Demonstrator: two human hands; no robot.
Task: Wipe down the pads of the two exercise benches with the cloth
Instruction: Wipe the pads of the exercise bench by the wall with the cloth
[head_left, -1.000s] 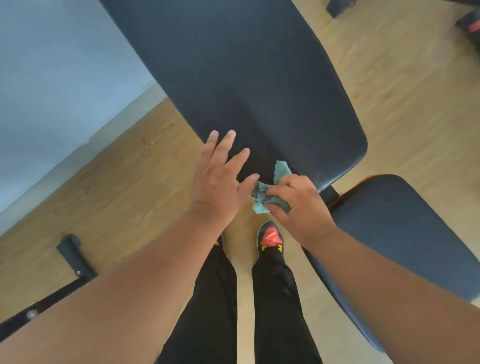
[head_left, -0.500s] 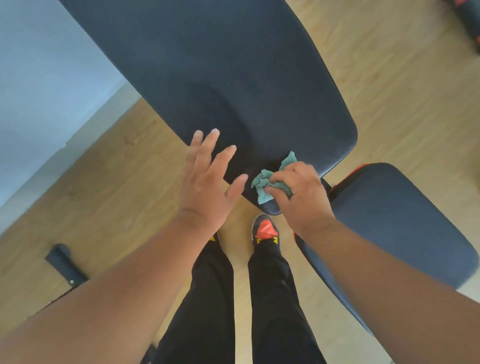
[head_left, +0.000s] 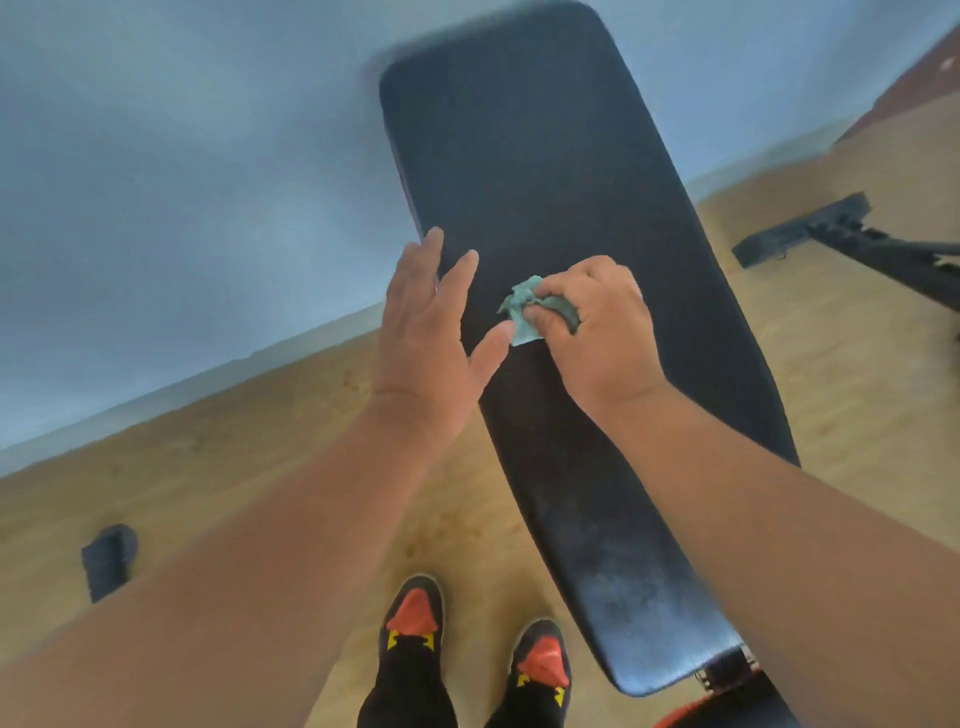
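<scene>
A long dark blue back pad of the bench runs from the top centre down to the lower right, tilted up toward the wall. My right hand is shut on a crumpled teal cloth and presses it on the pad's middle. My left hand is open with fingers spread, at the pad's left edge beside the cloth. The seat pad, dark with a red rim, shows only a sliver at the bottom right, mostly behind my right arm.
Wooden floor lies all around, with a blue-grey wall behind the pad. A black frame foot sits low left, and another black frame bar lies at right. My two shoes stand just left of the pad's lower end.
The view has swung upward and my right hand has slid the cloth from the pad's lower end up to its middle. My left hand moved up alongside it.
</scene>
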